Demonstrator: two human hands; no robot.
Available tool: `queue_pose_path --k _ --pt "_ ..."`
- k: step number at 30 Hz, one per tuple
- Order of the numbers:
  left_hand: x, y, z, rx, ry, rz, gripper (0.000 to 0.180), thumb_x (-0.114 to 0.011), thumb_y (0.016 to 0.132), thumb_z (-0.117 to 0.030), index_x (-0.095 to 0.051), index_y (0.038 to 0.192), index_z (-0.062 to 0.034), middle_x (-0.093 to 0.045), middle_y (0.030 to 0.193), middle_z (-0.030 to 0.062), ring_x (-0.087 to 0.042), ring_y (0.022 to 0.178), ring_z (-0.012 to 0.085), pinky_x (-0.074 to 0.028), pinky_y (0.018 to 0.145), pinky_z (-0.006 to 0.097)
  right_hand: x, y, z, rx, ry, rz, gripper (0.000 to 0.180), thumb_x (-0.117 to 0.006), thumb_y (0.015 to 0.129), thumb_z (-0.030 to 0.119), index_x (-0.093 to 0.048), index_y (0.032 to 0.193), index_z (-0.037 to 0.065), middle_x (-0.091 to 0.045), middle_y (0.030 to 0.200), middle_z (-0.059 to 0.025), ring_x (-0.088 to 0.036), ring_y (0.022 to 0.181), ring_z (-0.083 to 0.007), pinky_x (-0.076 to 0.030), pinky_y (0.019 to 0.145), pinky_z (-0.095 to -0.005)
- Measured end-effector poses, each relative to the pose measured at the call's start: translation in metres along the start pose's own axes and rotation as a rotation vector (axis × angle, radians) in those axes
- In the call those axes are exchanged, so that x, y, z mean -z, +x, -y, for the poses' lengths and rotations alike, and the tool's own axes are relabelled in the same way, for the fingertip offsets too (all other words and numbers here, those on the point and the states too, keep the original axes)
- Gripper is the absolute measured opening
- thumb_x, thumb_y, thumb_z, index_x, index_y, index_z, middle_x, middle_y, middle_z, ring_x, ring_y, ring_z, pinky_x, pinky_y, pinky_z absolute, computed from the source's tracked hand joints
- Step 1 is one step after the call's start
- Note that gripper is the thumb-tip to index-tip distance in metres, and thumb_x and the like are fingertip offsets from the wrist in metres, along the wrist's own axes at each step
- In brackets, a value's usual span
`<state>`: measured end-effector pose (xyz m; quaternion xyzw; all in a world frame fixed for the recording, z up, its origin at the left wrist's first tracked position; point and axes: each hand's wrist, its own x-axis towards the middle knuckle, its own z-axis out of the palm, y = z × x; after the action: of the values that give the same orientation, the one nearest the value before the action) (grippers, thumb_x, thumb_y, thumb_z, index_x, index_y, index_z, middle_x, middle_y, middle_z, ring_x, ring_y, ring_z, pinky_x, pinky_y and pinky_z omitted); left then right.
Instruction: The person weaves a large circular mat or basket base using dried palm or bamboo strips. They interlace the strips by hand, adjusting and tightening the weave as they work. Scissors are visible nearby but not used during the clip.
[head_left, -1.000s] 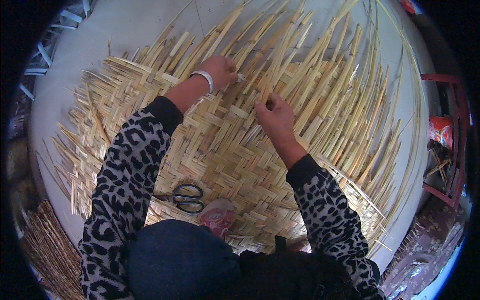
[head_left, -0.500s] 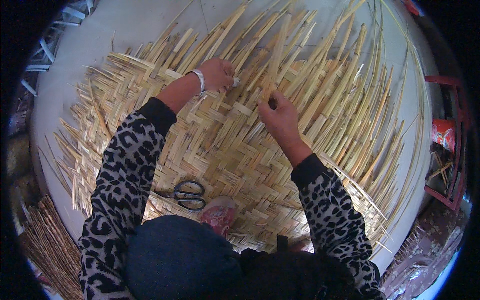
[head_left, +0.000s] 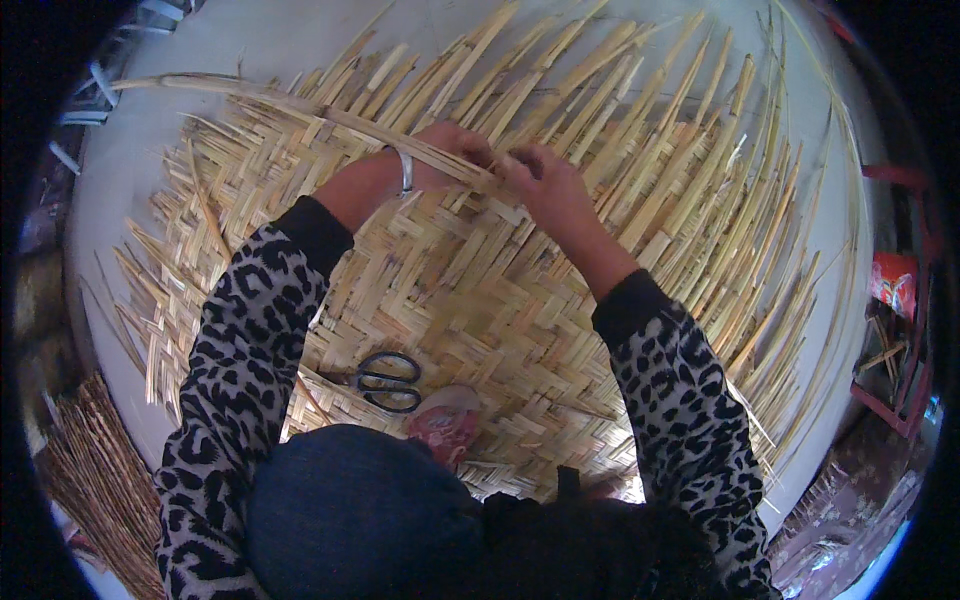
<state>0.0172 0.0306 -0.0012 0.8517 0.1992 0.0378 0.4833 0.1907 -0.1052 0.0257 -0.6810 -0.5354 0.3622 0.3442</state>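
Note:
A large mat (head_left: 500, 320) woven from flat pale reed strips lies on a light floor, with loose strip ends fanning out at the far side. My left hand (head_left: 450, 150) and my right hand (head_left: 545, 185) meet at the far middle of the mat. Both pinch one long reed strip (head_left: 300, 105) that lies bent across the weave and runs off to the left. A silver bangle (head_left: 405, 170) circles my left wrist. Both sleeves carry a leopard print.
Black-handled scissors (head_left: 385, 380) lie on the mat near my knee, beside a pink shoe (head_left: 445, 425). A bundle of thin brown stalks (head_left: 95, 480) rests at the lower left. A red frame (head_left: 905, 300) and a red packet (head_left: 893, 283) stand at the right.
My right hand has moved left to meet my left hand. A long strip that pointed away is now folded down across the mat toward the left, held by both hands.

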Motion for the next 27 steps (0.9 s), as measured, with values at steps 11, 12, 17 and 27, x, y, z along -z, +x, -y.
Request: queue_pose_path --k 11,12,17,27 --pt "-0.004 -0.017 -0.023 0.192 0.214 -0.106 0.016 -0.069 0.08 -0.012 -0.067 0.094 -0.0053 -0.068 0.079 0.0085 -0.064 0.073 0.019 -0.051 0.066 0.033 -0.034 0.038 -0.028 -0.227 0.408 0.044 0.031 -0.061 0.087 0.027 -0.068 0.097 -0.001 -0.069 0.082 -0.0118 -0.064 0.073 -0.0184 -0.051 0.068 -0.0343" --pt "-0.006 -0.018 -0.026 0.195 0.227 -0.137 0.015 -0.068 0.08 -0.013 -0.066 0.092 -0.0056 -0.067 0.079 0.0099 -0.064 0.073 0.0216 -0.051 0.066 0.034 -0.036 0.039 -0.03 -0.197 0.345 0.021 0.031 -0.062 0.086 0.028 -0.068 0.096 -0.001 -0.069 0.083 -0.0131 -0.065 0.074 -0.0212 -0.051 0.069 -0.0356" --pt "-0.019 -0.017 -0.04 0.25 0.409 -0.234 0.015 -0.065 0.081 -0.022 -0.065 0.086 -0.0074 -0.066 0.081 0.017 -0.064 0.079 0.0366 -0.051 0.068 0.042 -0.039 0.042 -0.029 -0.104 -0.045 -0.153 0.032 -0.061 0.079 0.032 -0.069 0.089 0.002 -0.068 0.083 -0.0187 -0.066 0.079 -0.0341 -0.051 0.072 -0.0411" --pt "-0.022 -0.019 -0.015 0.12 0.242 -0.211 0.019 -0.066 0.082 -0.019 -0.06 0.094 -0.0049 -0.064 0.084 0.0146 -0.063 0.079 0.0324 -0.049 0.067 0.042 -0.025 0.041 -0.024 -0.293 0.566 0.131 0.019 -0.066 0.085 0.016 -0.063 0.094 0.0 -0.066 0.085 -0.0076 -0.062 0.077 -0.0157 -0.049 0.07 -0.0286"
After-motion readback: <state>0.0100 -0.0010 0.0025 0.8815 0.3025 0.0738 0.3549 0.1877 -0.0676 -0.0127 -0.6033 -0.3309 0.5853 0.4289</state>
